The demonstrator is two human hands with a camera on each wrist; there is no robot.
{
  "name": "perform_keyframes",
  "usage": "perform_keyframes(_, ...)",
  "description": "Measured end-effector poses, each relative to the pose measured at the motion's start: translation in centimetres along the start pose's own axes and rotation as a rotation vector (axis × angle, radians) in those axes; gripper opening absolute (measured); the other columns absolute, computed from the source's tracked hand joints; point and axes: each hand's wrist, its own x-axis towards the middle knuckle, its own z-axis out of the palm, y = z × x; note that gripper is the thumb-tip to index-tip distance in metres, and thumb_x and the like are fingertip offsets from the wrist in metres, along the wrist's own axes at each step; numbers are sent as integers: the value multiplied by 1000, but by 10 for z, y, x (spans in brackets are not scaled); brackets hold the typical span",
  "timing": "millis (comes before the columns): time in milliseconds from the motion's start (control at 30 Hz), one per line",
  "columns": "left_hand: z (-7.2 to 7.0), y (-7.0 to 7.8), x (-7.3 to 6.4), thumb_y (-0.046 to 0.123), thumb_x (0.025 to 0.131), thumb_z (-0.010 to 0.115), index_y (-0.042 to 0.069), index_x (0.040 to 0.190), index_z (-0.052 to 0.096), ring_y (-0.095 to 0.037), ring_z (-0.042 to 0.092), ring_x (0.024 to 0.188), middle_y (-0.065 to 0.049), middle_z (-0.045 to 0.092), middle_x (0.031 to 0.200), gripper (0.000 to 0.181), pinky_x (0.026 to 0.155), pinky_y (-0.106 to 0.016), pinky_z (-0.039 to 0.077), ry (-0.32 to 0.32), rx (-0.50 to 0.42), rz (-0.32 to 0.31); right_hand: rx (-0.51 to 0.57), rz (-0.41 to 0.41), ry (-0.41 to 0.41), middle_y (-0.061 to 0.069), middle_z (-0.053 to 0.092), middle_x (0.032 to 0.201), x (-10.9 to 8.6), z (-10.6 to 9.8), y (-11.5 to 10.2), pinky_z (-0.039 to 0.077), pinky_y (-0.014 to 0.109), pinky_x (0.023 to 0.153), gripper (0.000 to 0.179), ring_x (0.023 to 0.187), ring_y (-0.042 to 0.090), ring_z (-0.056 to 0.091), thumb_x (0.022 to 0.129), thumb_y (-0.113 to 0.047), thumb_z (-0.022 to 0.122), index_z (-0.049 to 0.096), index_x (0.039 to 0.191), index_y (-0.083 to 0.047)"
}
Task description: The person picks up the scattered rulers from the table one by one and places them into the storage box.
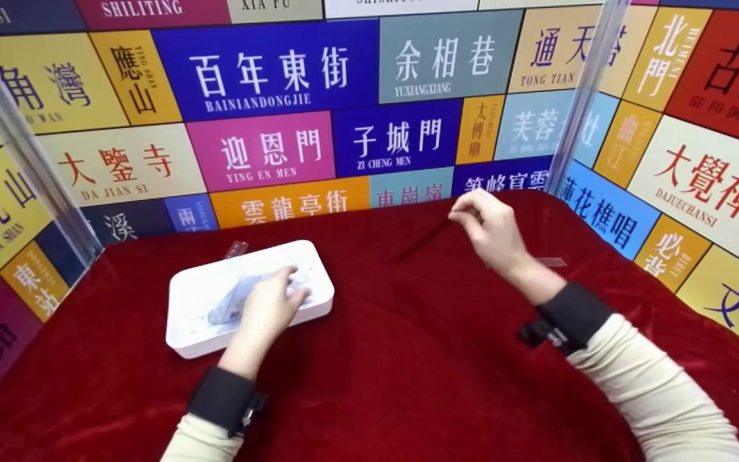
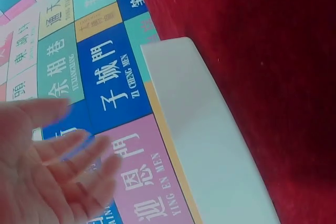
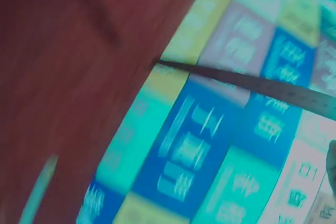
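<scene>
A shallow white tray (image 1: 183, 343) sits on the left of the red cloth, with a crumpled, clear plastic piece (image 1: 231, 295) with dark print inside it. Over the tray and the plastic is my left hand (image 1: 270, 305), its fingers loosely spread and holding nothing. The left wrist view shows that hand (image 2: 58, 171) beside the white tray wall (image 2: 210, 129). Farther right, my right hand (image 1: 494, 231) pinches one end of a thin dark strip (image 1: 424, 240) between thumb and fingertips. The strip (image 3: 236, 78) tapers toward its free end, which slants down leftward above the cloth.
Red velvet cloth (image 1: 369, 359) covers the table. One clear tape piece (image 1: 237, 248) lies behind the tray, another (image 1: 549, 262) by my right wrist. Panels with coloured place-name signs (image 1: 267, 70) rise behind and at both sides, with clear posts (image 1: 578, 109) at the corners.
</scene>
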Motion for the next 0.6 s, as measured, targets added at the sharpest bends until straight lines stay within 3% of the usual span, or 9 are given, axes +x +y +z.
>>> perform_keyframes(133, 5, 5, 0, 20, 84, 65, 1, 116, 59, -32, 60, 97, -16, 64, 106, 38, 85, -44, 46, 13, -173, 111, 433, 317, 149, -1, 54, 68, -5, 19, -18, 44, 19, 51, 9, 53, 8, 49, 84, -1, 61, 55, 83, 6)
perform_keyframes(233, 7, 7, -1, 18, 84, 65, 3, 101, 67, -25, 64, 83, -10, 68, 94, 23, 75, -39, 50, 40, -230, 145, 613, 429, 216, 0, 54, 67, -11, 28, -23, 43, 21, 50, 9, 52, 9, 47, 85, -2, 59, 54, 85, 5)
perform_keyframes(300, 7, 9, -1, 17, 84, 65, 5, 95, 70, -21, 64, 77, -7, 69, 88, 17, 71, -37, 50, 51, -241, 146, 683, 466, 253, 1, 55, 68, -15, 32, -23, 42, 20, 49, 11, 51, 9, 47, 86, -5, 60, 54, 85, 4)
perform_keyframes(400, 9, 10, -1, 20, 84, 65, 6, 100, 68, -21, 64, 76, -7, 69, 89, 22, 71, -37, 50, 38, -216, 142, 752, 510, 290, 1, 59, 71, -17, 36, -22, 40, 19, 48, 9, 50, 8, 46, 86, -7, 60, 54, 84, 0)
perform_keyframes(533, 12, 9, 0, 23, 84, 65, 6, 110, 63, -22, 63, 74, -8, 66, 89, 30, 68, -38, 49, 74, -123, 125, 813, 564, 290, 0, 62, 72, -19, 39, -21, 39, 17, 47, 7, 48, 7, 46, 87, -6, 57, 54, 81, -7)
perform_keyframes(600, 12, 9, 0, 23, 84, 65, 8, 104, 66, -21, 61, 71, -6, 66, 85, 25, 64, -37, 47, 99, -81, 118, 836, 576, 277, 0, 63, 73, -20, 40, -22, 39, 17, 46, 6, 47, 7, 46, 87, -7, 57, 54, 82, -7)
